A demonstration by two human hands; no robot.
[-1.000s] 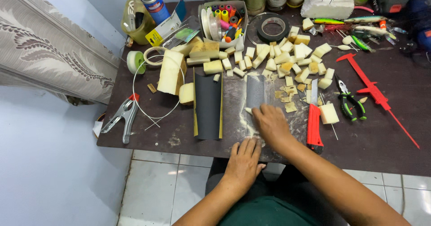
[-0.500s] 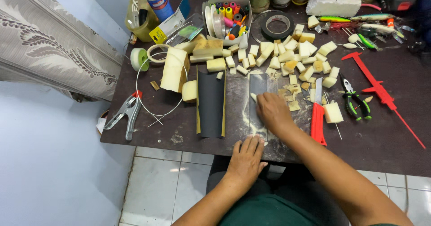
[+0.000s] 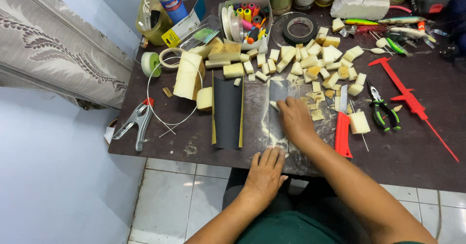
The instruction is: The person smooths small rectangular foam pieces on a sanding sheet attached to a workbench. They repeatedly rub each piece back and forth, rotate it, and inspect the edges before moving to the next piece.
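Note:
My right hand [image 3: 295, 120] is curled over a small pale foam piece [image 3: 274, 105] and presses it onto a grey sandpaper strip [image 3: 277, 91] dusted with pale powder. My left hand [image 3: 267, 169] lies flat with its fingers spread on the near end of that strip, at the table's front edge. A black sandpaper sheet [image 3: 228, 110] lies just left of the strip. A red-handled utility knife [image 3: 342, 127] lies to the right of my right hand.
Several cut foam cubes [image 3: 315, 62] are scattered behind the strip, with a large foam block [image 3: 187, 74] at the left. Green-handled pliers [image 3: 383, 110] and a red caliper [image 3: 412, 101] lie at the right. A metal clamp [image 3: 136, 125] sits near the left edge, a black tape roll [image 3: 300, 28] at the back.
My right hand has slid the foam piece a little farther away along the grey strip. My left hand has stayed flat on the strip's near end.

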